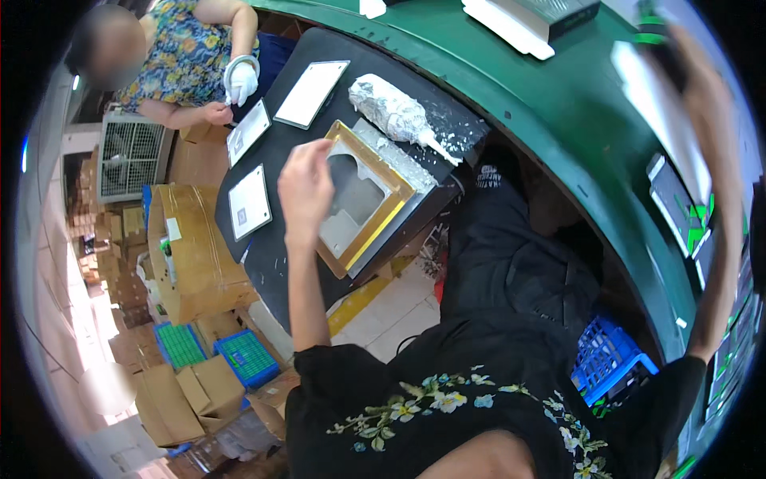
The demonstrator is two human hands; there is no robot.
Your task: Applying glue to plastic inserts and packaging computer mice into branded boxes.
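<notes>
The frame (378, 231) looks like shiny metal, the white bag (389, 109) crinkled and glossy, the black surface (274, 273) matt.

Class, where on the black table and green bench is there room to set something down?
The green bench is bare between its near edge and the far box; the black table, between the three white panels and the left hand. Crowded: around the gold frame and white wrapped bag.

Black tabletop (275, 275) carried three white panels (310, 94), one gold-edged frame (383, 231), one white-smeared bag (388, 108). Wearer's hands counted two: left hand (307, 188), right hand (692, 68); one blurred green-banded dark object (659, 53). Also counted: two blue-and-green trays (246, 358), one blue basket (608, 359), one co-worker (187, 64), one boxy grilled unit (132, 158). Cartons (203, 243) overlapped, no exact count.
</notes>
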